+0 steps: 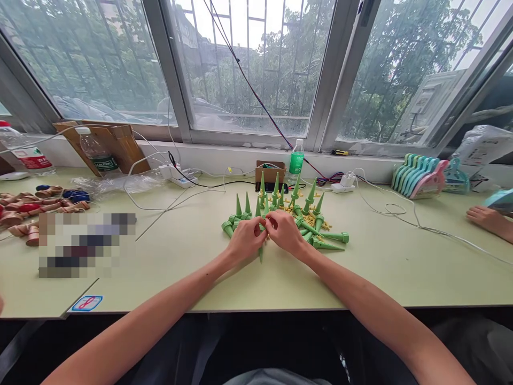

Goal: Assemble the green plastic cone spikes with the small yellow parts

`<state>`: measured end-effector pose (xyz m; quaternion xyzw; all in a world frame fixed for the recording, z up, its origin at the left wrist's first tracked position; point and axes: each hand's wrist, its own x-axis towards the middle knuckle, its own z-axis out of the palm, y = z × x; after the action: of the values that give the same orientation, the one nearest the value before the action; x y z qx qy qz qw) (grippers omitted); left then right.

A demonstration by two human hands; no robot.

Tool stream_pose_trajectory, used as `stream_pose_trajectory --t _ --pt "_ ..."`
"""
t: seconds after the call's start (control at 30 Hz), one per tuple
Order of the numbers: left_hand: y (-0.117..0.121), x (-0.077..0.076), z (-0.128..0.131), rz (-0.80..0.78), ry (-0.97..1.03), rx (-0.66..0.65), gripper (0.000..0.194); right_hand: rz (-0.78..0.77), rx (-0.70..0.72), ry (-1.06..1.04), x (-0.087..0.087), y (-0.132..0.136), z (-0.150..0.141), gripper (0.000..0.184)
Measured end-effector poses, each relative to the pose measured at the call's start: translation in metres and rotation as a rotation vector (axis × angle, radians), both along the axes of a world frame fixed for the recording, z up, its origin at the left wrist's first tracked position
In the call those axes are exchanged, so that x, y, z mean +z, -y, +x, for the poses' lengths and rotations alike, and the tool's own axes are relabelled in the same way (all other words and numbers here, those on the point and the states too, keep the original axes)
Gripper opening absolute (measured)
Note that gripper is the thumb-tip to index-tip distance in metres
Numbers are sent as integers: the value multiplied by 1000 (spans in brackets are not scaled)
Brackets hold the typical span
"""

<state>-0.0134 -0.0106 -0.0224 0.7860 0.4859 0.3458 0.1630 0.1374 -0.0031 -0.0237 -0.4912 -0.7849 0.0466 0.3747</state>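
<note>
My left hand (245, 236) and my right hand (284, 230) meet at the middle of the table, fingers pinched together. Between them is a green plastic spike (261, 254), its pointed tip sticking out below my left fingers. My right fingertips close at its upper part; whether they also grip a small piece there is hidden. Around and behind my hands are several like spikes, some upright on their wide ends (309, 199), others lying down (328, 245). Small yellow plastic pieces (320, 221) lie in a pile among them.
Behind the spikes stand a small cardboard box (271, 170), a phone (262, 187) and a green-labelled bottle (296, 159). Wooden pieces (30, 206) lie at left. White cables (417, 222) cross the right side, near hangers (419, 174) and another person's hand (487, 218).
</note>
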Motion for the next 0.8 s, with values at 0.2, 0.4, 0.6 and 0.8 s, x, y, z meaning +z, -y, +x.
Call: stream_pose_trajectory --t 0.2,0.4,0.6,0.8 --pt "0 1 0 6 23 -7 14 17 19 -30 0 -1 0 18" --pt "1 2 -1 2 33 -19 17 4 38 -64 2 1 0 19" --pt "-1 2 -3 -11 18 -16 21 -32 26 -92 4 4 -1 21" --pt "-2 1 -4 30 25 -32 26 -44 35 -68 3 4 0 22"
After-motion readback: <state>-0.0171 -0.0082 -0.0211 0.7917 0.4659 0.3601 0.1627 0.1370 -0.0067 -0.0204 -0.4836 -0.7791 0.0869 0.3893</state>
